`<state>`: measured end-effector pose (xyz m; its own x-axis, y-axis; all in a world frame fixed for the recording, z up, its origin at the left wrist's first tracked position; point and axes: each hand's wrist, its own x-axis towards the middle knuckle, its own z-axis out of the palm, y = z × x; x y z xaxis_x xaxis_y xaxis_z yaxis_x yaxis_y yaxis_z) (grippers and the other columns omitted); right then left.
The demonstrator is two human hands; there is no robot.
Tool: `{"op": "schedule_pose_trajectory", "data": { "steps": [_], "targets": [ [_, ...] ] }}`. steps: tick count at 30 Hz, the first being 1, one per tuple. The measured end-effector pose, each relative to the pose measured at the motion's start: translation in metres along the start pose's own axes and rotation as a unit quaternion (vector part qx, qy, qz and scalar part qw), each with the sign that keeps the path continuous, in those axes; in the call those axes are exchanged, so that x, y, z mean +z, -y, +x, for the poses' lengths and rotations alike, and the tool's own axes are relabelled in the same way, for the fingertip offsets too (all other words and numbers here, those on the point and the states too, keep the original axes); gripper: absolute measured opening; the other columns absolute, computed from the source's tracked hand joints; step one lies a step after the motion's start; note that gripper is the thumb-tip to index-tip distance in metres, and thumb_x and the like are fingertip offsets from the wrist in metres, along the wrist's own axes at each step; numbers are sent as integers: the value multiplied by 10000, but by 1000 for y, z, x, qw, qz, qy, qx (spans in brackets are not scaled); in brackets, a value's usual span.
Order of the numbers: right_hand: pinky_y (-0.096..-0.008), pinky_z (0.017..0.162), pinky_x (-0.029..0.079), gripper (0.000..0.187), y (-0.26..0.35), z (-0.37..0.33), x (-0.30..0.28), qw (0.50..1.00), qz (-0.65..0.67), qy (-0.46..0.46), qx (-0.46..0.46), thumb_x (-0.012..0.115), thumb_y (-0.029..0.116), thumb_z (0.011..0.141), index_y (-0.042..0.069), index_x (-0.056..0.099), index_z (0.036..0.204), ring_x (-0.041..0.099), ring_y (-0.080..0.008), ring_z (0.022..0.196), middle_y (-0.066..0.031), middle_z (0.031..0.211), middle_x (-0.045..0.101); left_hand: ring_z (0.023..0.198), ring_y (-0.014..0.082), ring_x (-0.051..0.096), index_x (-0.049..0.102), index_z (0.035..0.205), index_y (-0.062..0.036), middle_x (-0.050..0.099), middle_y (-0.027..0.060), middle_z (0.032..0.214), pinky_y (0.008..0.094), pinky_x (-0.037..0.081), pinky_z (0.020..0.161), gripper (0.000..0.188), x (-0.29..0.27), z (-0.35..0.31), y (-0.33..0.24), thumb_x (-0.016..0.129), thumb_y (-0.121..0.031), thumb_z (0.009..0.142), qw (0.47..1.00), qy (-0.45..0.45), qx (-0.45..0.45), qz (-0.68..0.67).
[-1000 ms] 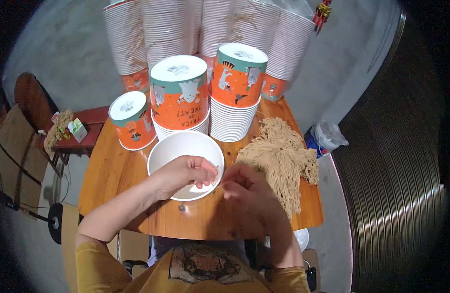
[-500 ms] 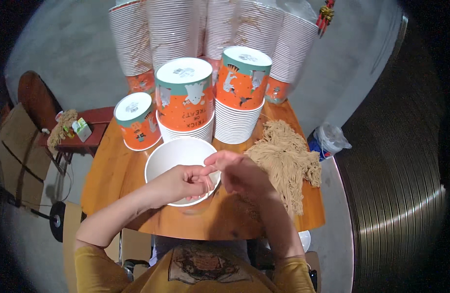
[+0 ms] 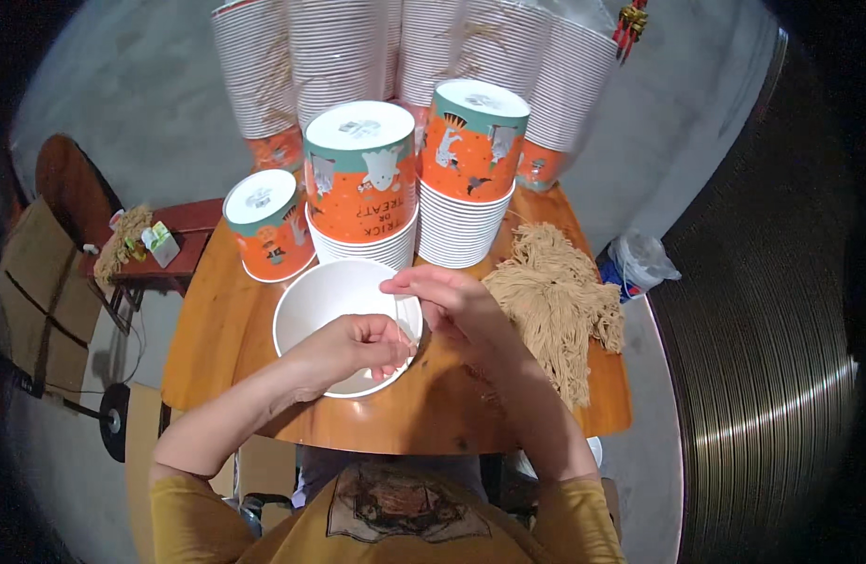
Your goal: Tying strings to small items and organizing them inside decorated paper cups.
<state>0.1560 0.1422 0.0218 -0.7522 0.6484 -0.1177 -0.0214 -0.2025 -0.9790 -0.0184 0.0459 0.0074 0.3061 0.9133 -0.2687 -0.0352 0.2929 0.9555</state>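
White inside, an open tub [image 3: 306, 305] stands near on the bench [image 3: 221, 371]. Over its right side the left hand [image 3: 358, 348] pinches a pale strand [image 3: 400, 321]; the right hand [image 3: 447, 299] curves just beside, whether gripping it I cannot tell. Tan yarn [image 3: 550, 305] lies right.

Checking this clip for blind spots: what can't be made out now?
Head view: inside of the white tub, partly hidden by the left hand.
Head view: whether the right hand pinches the thin strand, too fine to tell.
Head view: top of the second-from-left rear stack, cut off by the edge.
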Motion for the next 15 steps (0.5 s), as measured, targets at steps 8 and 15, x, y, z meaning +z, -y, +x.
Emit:
{"op": "schedule_pose_trajectory", "data": {
  "steps": [8,15],
  "targets": [
    [-307,677,497,149,-62,-42,-11,939,-253,-132,-193,615,106,871,53,582,1006,605,-178,735,-83,879,617,677,47,481,620,886,-37,572,-26,774,195,392,612,120,8,16,-3,602,-156,900,1000,-1,2,8],
    [-320,636,488,157,-49,-54,-1,896,-336,-196,-216,669,109,818,48,571,925,594,-216,676,-109,817,586,671,47,510,604,922,-39,591,-13,779,185,411,600,106,12,26,-6,584,-143,912,1000,26,-10,-11]
  ]
}}
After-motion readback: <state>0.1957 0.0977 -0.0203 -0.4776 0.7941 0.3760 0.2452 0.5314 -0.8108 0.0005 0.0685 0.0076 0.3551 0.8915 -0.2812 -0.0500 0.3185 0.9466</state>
